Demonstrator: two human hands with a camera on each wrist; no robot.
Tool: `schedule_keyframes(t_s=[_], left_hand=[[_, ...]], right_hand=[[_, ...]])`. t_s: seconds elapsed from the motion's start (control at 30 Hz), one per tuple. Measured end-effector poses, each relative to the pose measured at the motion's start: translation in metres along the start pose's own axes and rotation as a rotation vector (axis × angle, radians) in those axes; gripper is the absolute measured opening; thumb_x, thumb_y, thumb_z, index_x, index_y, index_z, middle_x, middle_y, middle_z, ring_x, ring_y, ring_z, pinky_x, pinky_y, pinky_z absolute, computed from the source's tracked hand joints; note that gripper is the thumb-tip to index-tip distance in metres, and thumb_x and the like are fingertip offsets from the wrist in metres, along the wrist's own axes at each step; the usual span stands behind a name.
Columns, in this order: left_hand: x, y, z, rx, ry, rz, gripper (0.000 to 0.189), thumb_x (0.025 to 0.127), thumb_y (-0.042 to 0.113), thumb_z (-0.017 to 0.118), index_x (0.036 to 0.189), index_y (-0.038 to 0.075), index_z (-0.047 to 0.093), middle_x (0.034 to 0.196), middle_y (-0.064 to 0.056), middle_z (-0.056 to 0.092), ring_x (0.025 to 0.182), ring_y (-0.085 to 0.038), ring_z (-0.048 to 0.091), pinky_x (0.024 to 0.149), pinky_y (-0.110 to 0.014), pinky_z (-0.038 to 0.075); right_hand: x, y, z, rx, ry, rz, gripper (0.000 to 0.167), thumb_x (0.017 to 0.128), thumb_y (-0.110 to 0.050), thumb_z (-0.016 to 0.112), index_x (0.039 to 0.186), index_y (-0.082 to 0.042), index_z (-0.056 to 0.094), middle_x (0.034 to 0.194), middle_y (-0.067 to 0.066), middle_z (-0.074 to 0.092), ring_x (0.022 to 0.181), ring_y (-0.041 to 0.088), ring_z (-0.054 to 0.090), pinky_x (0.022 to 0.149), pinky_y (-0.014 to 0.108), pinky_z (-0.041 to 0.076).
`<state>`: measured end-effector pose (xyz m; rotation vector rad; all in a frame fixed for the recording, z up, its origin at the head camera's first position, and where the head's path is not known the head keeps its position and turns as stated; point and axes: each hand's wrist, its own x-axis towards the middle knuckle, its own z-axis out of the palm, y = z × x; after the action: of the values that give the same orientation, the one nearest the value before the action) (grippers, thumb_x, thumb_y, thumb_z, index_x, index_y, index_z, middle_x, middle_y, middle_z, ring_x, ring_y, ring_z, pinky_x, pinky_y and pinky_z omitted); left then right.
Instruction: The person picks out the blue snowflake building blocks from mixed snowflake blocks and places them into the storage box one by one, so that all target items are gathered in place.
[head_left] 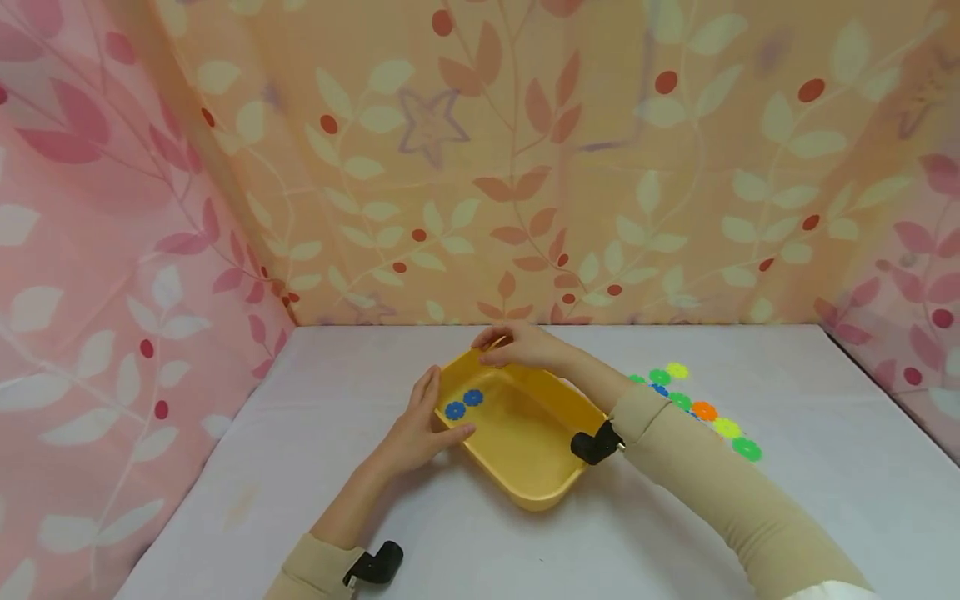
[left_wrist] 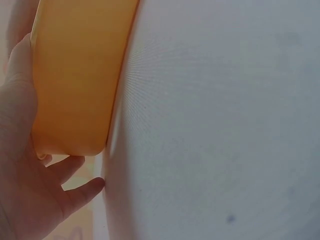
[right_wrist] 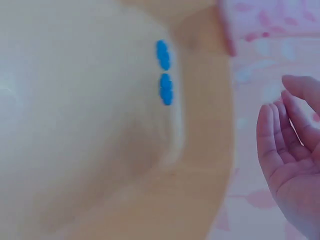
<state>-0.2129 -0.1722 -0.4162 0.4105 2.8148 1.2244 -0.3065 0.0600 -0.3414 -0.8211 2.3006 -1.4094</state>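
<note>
On the tabletop (head_left: 840, 483), the yellow bin (head_left: 525, 433) contains two blue discs (head_left: 473, 397); more coloured discs (head_left: 726, 428) lie outside, right. Progress judged early. Left hand (head_left: 414, 432) touches bin, fingers extended; right hand (head_left: 525, 346), fingers relaxed, shows nothing held, at far rim.

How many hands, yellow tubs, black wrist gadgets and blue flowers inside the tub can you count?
Hands: 2 (left hand, right hand)
Yellow tub: 1
Black wrist gadgets: 2
Blue flowers inside: 2
Total: 7
</note>
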Motion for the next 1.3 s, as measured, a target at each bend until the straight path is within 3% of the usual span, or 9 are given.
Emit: schedule_keyframes(t_s=[0.17,0.37,0.47,0.6,0.77,1.03,1.3], left_hand=[[0.000,-0.002,-0.003,-0.001,-0.002,0.015,0.115,0.080,0.059,0.072,0.157,0.016,-0.002,0.163,0.001,-0.003,0.146,-0.029,0.012,0.114,-0.053,0.018],[-0.001,-0.004,-0.004,0.004,-0.002,0.030,0.115,0.081,0.059,0.071,0.157,0.015,-0.003,0.163,0.001,-0.005,0.147,-0.029,0.011,0.114,-0.053,0.018],[-0.002,-0.004,-0.005,0.005,-0.003,0.029,0.116,0.081,0.059,0.071,0.157,0.015,-0.003,0.163,0.000,-0.005,0.147,-0.030,0.011,0.114,-0.054,0.018],[-0.004,-0.004,-0.006,0.013,-0.006,0.034,0.114,0.082,0.057,0.071,0.157,0.014,-0.003,0.163,-0.001,-0.005,0.147,-0.031,0.010,0.114,-0.054,0.017],[-0.005,-0.004,-0.007,0.011,-0.011,0.029,0.115,0.082,0.057,0.072,0.157,0.015,-0.004,0.163,-0.001,-0.004,0.147,-0.030,0.010,0.114,-0.053,0.017],[-0.008,-0.008,-0.010,0.004,-0.004,0.021,0.116,0.081,0.059,0.071,0.157,0.014,-0.003,0.163,-0.001,-0.005,0.147,-0.030,0.010,0.113,-0.055,0.017],[-0.011,-0.009,-0.012,0.005,-0.005,0.011,0.115,0.081,0.060,0.070,0.157,0.017,-0.004,0.162,0.002,-0.005,0.147,-0.029,0.009,0.114,-0.055,0.017]], right_hand=[[-0.029,0.001,-0.020,0.158,0.090,0.035,0.034,0.094,-0.017,0.066,0.123,0.001,0.063,0.125,0.018,0.061,0.112,0.034,0.058,0.091,0.036,0.051],[-0.081,0.022,-0.040,0.214,0.228,0.121,0.039,0.095,-0.024,0.065,0.125,0.001,0.061,0.127,0.013,0.059,0.113,0.029,0.057,0.094,0.039,0.050],[-0.108,0.036,-0.046,0.210,0.267,0.181,0.040,0.096,-0.024,0.064,0.126,0.002,0.059,0.128,0.016,0.058,0.115,0.034,0.055,0.097,0.043,0.048],[-0.144,0.054,-0.051,0.180,0.288,0.262,0.042,0.097,-0.027,0.063,0.128,0.002,0.058,0.131,0.021,0.056,0.119,0.039,0.052,0.098,0.047,0.045],[-0.182,0.072,-0.054,0.092,0.314,0.322,0.046,0.097,-0.030,0.063,0.129,0.002,0.057,0.129,0.022,0.057,0.113,0.034,0.057,0.092,0.039,0.051],[-0.220,0.096,-0.066,-0.068,0.355,0.360,0.041,0.097,-0.028,0.062,0.127,0.000,0.060,0.122,0.019,0.061,0.106,0.029,0.059,0.081,0.023,0.052],[-0.248,0.106,-0.071,-0.114,0.334,0.366,0.041,0.096,-0.023,0.063,0.125,0.006,0.058,0.118,0.021,0.062,0.094,0.023,0.061,0.073,0.022,0.053]])
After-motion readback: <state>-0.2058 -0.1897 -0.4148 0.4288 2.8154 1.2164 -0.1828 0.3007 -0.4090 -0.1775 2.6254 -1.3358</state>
